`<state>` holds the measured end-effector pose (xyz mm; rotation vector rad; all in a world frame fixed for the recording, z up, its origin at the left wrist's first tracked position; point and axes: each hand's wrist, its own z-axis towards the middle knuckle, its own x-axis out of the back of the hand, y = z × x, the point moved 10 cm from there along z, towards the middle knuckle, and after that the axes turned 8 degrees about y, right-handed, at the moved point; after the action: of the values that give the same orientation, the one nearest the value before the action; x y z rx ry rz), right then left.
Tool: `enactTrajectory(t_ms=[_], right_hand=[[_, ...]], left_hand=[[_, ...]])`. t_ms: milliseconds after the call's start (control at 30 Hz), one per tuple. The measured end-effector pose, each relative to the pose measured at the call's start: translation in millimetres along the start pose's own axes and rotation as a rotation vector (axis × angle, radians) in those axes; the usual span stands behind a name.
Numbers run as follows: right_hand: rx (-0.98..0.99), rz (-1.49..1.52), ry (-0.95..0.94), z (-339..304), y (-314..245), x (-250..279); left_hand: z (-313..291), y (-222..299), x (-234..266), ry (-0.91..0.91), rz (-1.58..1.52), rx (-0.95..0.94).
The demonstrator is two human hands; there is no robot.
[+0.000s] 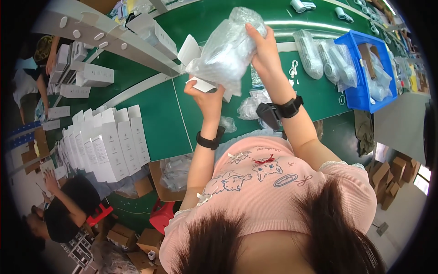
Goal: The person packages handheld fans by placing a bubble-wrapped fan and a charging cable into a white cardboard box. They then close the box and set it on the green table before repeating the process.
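Note:
My right hand (267,52) is closed on a clear bubble-wrap package (226,52), held up over the green table; what lies inside it is blurred by the wrap. Under the package, a white cardboard box (189,49) has its flaps standing open. My left hand (207,98) grips this box, fingers wrapped round its near side. The package's lower end overlaps the box opening, and I cannot tell how far in it sits. Close to my right wrist lie crumpled clear plastic bags (253,104) and a coiled white cable (293,68).
Several white boxes (109,146) stand upright in rows at left. A blue bin (365,106) holds wrapped items at right, beside more bubble-wrapped pieces (308,55). A metal frame (118,36) crosses the upper left. Light-blue devices (302,6) lie at the back. Other people work at left.

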<state>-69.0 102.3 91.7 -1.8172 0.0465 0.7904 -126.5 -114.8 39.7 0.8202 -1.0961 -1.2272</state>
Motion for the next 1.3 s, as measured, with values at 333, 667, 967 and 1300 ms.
enactTrajectory(t_ms=[333, 667, 967, 1300], right_hand=[[0.455, -0.183, 0.064, -34, -23, -23], [0.969, -0.844, -0.321, -73, -25, -74], [1.063, -1.148, -0.665, -94, 16, -31], [0.759, -1.822, -0.947, -101, 100, 84]], left_hand=[[-6, 15, -14, -0.029, 0.056, -0.053], [-13, 22, -40, -0.175, -0.04, -0.128], [-9, 18, -11, -0.137, -0.169, -0.181], [-14, 8, 20, -0.343, -0.156, -0.224]])
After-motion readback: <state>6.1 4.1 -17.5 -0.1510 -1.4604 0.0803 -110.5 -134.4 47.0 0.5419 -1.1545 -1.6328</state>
